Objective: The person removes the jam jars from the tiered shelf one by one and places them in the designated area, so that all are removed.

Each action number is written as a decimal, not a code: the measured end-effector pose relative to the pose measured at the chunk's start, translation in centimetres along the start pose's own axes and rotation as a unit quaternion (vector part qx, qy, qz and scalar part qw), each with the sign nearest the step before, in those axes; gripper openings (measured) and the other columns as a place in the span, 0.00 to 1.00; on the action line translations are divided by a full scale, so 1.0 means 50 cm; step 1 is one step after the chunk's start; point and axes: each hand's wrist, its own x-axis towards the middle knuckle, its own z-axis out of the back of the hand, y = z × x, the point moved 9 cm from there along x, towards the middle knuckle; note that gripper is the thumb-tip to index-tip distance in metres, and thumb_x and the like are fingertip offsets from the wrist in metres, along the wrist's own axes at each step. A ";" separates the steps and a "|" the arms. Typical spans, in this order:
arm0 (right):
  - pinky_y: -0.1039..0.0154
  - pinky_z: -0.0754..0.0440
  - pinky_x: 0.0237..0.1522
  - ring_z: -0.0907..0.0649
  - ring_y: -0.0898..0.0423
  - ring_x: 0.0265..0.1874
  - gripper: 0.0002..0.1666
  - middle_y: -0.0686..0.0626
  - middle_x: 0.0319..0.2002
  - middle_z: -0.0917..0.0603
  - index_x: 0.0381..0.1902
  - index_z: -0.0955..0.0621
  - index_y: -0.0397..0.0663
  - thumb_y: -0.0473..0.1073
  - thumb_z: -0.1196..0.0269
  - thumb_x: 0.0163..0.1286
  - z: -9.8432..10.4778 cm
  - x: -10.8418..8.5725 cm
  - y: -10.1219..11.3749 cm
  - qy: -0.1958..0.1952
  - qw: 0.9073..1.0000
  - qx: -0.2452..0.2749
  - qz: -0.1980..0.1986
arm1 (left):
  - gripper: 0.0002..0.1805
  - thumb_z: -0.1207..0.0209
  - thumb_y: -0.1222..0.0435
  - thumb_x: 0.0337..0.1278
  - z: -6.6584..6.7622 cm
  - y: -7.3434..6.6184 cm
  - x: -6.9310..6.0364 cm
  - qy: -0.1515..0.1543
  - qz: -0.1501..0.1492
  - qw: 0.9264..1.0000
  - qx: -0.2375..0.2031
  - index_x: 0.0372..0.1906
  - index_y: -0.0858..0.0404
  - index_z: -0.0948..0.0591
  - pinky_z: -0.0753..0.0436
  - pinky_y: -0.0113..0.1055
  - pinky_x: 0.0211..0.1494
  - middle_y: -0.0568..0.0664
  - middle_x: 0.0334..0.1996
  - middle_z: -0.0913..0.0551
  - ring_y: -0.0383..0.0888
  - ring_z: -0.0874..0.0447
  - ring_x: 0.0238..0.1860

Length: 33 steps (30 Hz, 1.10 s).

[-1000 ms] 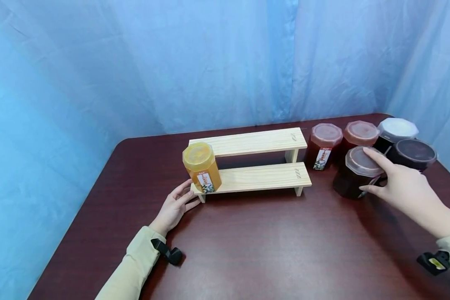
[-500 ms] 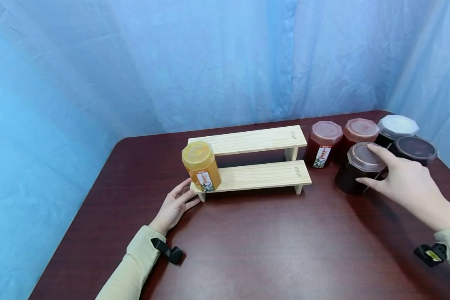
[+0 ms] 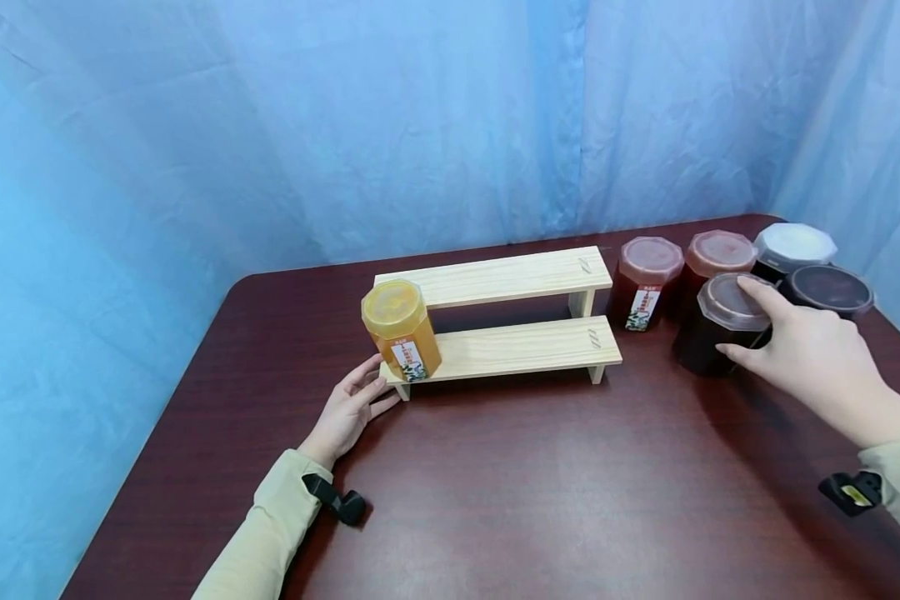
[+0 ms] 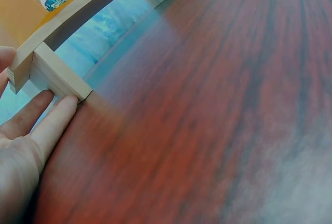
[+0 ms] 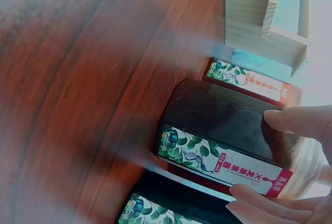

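My right hand (image 3: 813,354) grips a dark jam jar (image 3: 703,343) near its clear lid, thumb on one side and fingers on the other. The right wrist view shows its label with green leaves and pink print (image 5: 220,162). Whether its base touches the table cannot be told. My left hand (image 3: 345,412) touches the left end of the two-step wooden rack (image 3: 521,346); in the left wrist view two straight fingertips rest against the rack's leg (image 4: 59,73). A yellow jam jar (image 3: 405,333) stands on the left end of the lower step, just above that hand.
Right of the rack stand two red jars (image 3: 648,283) (image 3: 720,250), a white-lidded dark jar (image 3: 795,246) and another dark jar (image 3: 828,292), close around the held one. A blue curtain (image 3: 420,125) hangs behind the dark red table (image 3: 495,500).
The dark jar in my right hand has moved slightly away from me, closer to the jars behind. My left hand and the yellow jar stay in place; the head view shifts a little.
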 end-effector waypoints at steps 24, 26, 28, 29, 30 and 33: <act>0.43 0.30 0.14 0.27 0.38 0.14 0.53 0.35 0.17 0.25 0.69 0.42 0.45 0.52 0.28 0.50 -0.014 -0.001 -0.014 0.071 0.996 -0.035 -0.043 | 0.30 0.56 0.70 0.71 0.002 0.006 -0.001 0.000 0.002 1.000 -0.002 0.74 0.62 0.48 0.25 0.46 0.62 0.62 0.68 0.42 0.49 0.29 0.61; 0.44 0.31 0.13 0.28 0.38 0.13 0.52 0.38 0.14 0.27 0.69 0.41 0.45 0.51 0.28 0.50 -0.008 -0.001 -0.011 0.065 0.997 -0.036 -0.038 | 0.30 0.56 0.70 0.71 0.000 0.005 0.000 0.002 0.003 1.000 -0.002 0.74 0.61 0.47 0.26 0.46 0.62 0.62 0.69 0.43 0.50 0.31 0.62; 0.45 0.32 0.12 0.28 0.40 0.13 0.49 0.41 0.12 0.28 0.66 0.38 0.45 0.51 0.29 0.50 0.002 0.000 -0.005 0.053 0.997 -0.035 -0.033 | 0.30 0.56 0.70 0.71 -0.001 0.004 0.000 0.003 0.003 1.000 0.000 0.74 0.61 0.48 0.27 0.47 0.63 0.61 0.69 0.43 0.51 0.33 0.64; 0.46 0.33 0.11 0.28 0.41 0.12 0.47 0.43 0.12 0.28 0.65 0.36 0.44 0.50 0.29 0.50 0.006 0.001 -0.001 0.047 0.998 -0.036 -0.030 | 0.30 0.56 0.70 0.71 -0.001 0.003 0.001 0.003 0.002 1.000 0.000 0.74 0.61 0.48 0.27 0.48 0.63 0.61 0.69 0.43 0.51 0.34 0.65; 0.46 0.33 0.11 0.28 0.41 0.13 0.46 0.42 0.12 0.27 0.64 0.36 0.43 0.50 0.29 0.51 0.009 0.003 0.002 0.046 0.998 -0.034 -0.028 | 0.30 0.56 0.70 0.71 -0.001 0.003 0.001 0.002 0.002 1.000 0.000 0.74 0.61 0.47 0.28 0.48 0.64 0.61 0.69 0.43 0.52 0.35 0.65; 0.49 0.33 0.11 0.29 0.45 0.12 0.42 0.44 0.12 0.26 0.60 0.33 0.41 0.50 0.29 0.51 0.012 0.005 0.016 0.044 0.998 -0.032 -0.024 | 0.30 0.56 0.69 0.71 -0.001 0.002 0.002 0.001 0.002 1.000 0.001 0.74 0.61 0.48 0.28 0.49 0.64 0.61 0.69 0.44 0.54 0.38 0.67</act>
